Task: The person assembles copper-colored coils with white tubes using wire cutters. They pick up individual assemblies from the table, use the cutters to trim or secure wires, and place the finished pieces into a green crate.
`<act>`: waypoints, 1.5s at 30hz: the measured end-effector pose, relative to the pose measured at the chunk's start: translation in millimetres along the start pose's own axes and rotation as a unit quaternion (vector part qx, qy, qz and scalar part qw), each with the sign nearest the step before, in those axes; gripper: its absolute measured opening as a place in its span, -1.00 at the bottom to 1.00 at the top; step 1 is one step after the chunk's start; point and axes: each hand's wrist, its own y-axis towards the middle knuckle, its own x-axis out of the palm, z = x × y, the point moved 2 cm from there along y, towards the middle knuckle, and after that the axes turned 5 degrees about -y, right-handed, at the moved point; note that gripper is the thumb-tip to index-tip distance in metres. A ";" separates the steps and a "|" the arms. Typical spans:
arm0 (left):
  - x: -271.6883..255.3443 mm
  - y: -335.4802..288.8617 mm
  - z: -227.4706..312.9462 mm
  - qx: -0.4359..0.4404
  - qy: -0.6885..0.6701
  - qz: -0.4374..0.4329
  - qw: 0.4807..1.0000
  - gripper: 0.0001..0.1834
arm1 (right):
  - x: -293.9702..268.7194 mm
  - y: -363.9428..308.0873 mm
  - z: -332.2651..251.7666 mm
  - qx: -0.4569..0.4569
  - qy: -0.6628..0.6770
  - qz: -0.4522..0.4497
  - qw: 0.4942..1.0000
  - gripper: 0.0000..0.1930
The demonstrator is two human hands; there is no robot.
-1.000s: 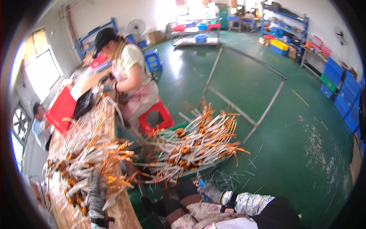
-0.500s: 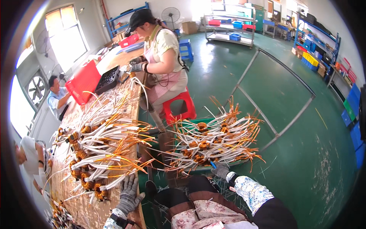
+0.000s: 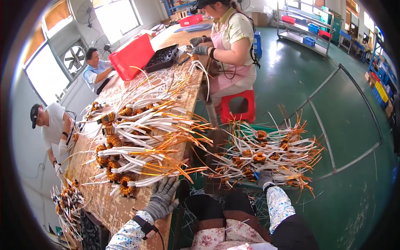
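My left hand [image 3: 162, 199], in a grey striped work glove, lies flat near the table's edge with its fingers spread. Just beyond its fingertips is a pile of wire-wound ring coils [image 3: 113, 171] with white-sleeved leads and bare copper-coloured ends. At the near side of a green crate [image 3: 266, 128], my gloved right hand [image 3: 264, 179] holds a slim blue tool [image 3: 256, 174] whose working end I cannot make out. More ring coils [image 3: 259, 158] with long leads fill that crate. Its contents partly hide the right fingers.
A co-worker on a red stool [image 3: 238, 106] works at the table [image 3: 100, 208]; two others are across it. A red bin [image 3: 131, 56] and a black tray [image 3: 161, 58] stand farther along. A metal frame [image 3: 325, 121] rises right of the crate. Wire scraps litter the floor.
The view has swung left, so table and crate sit farther right in it. My left hand stays flat on the table, and my right hand remains at the crate with the blue tool.
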 end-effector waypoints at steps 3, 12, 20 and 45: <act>-4.6 -5.6 -1.1 0.000 0.015 0.008 1.000 -0.19 | 2.5 -16.8 -6.3 -0.053 -0.033 -0.003 0.998 -0.53; -2.8 -14.3 -3.3 -0.024 0.012 0.073 0.997 -0.21 | 51.1 -27.4 -3.5 -0.079 0.106 -0.024 0.991 -0.55; 10.3 1.7 39.3 0.061 0.041 0.079 0.994 -0.31 | -0.7 -99.9 49.6 -0.175 0.705 0.068 0.684 -0.75; -30.5 17.1 255.5 0.214 -0.789 0.002 0.575 -0.09 | -163.1 -399.7 92.4 -0.461 0.825 0.113 0.308 -0.74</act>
